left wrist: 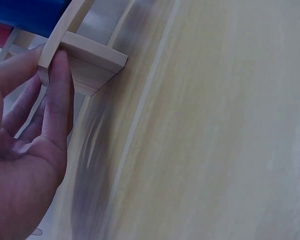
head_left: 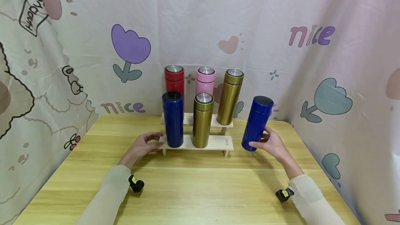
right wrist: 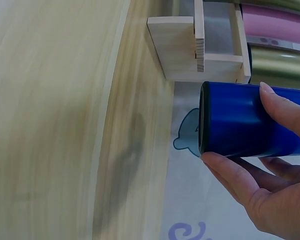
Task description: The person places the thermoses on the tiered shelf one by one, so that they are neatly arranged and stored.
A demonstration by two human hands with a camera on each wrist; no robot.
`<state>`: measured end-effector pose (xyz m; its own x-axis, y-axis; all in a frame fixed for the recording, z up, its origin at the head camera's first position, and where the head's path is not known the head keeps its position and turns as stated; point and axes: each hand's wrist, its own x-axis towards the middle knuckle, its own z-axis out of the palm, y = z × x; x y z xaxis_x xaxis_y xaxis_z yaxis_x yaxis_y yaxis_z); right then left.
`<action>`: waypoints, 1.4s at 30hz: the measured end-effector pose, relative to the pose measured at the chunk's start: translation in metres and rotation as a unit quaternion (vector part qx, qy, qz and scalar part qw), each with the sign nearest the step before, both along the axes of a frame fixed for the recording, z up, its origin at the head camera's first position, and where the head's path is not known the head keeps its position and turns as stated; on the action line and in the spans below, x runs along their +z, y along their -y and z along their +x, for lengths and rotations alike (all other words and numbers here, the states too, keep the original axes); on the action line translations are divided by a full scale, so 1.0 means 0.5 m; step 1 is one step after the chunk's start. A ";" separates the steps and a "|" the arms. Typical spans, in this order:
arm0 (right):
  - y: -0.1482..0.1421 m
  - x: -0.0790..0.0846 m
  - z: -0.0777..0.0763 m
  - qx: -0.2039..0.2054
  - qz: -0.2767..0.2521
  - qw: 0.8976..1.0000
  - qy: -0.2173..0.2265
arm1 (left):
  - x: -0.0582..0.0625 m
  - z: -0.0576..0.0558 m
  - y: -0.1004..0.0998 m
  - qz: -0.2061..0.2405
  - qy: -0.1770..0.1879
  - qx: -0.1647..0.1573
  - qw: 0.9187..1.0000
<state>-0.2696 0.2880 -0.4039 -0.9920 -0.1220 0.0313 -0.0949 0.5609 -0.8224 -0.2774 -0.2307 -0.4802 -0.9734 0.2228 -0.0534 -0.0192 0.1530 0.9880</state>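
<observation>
My right hand (head_left: pixel 270 143) grips a blue thermos bottle (head_left: pixel 257 122) around its lower part, tilted a little, to the right of a two-tier wooden rack (head_left: pixel 220 142). In the right wrist view that bottle's dark base (right wrist: pixel 204 120) hangs over the table. With thumb and fingers, my left hand (left wrist: pixel 35 125) pinches the left end of the rack's lower shelf (left wrist: pixel 57 42). On that shelf stand another blue bottle (head_left: pixel 173 121) and a gold bottle (head_left: pixel 202 122). Behind them, the upper shelf bears a red bottle (head_left: pixel 175 79), a pink bottle (head_left: pixel 205 79) and a second gold bottle (head_left: pixel 230 98).
The rack stands toward the back of a wooden table (head_left: pixel 187 190). A patterned cloth (head_left: pixel 200 20) hangs behind the table and along both sides. Small black cameras sit on the left wrist (head_left: pixel 136 184) and the right wrist (head_left: pixel 284 194).
</observation>
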 end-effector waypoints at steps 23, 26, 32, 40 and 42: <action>0.050 0.007 -0.011 0.028 -0.019 0.999 -0.016 | -0.002 -0.001 -0.002 0.006 0.002 -0.002 1.000; 0.057 0.008 -0.011 0.029 -0.021 0.999 -0.017 | -0.002 -0.001 -0.002 0.006 0.001 -0.002 1.000; 0.068 0.010 -0.014 0.034 -0.023 0.999 -0.018 | 0.000 -0.001 0.000 0.006 -0.005 -0.006 1.000; 0.092 0.006 -0.021 0.038 -0.031 0.999 -0.010 | 0.002 0.002 0.000 0.000 0.000 -0.006 1.000; 0.097 0.004 -0.022 0.038 -0.032 0.999 -0.010 | 0.001 0.003 0.001 0.000 0.000 -0.004 1.000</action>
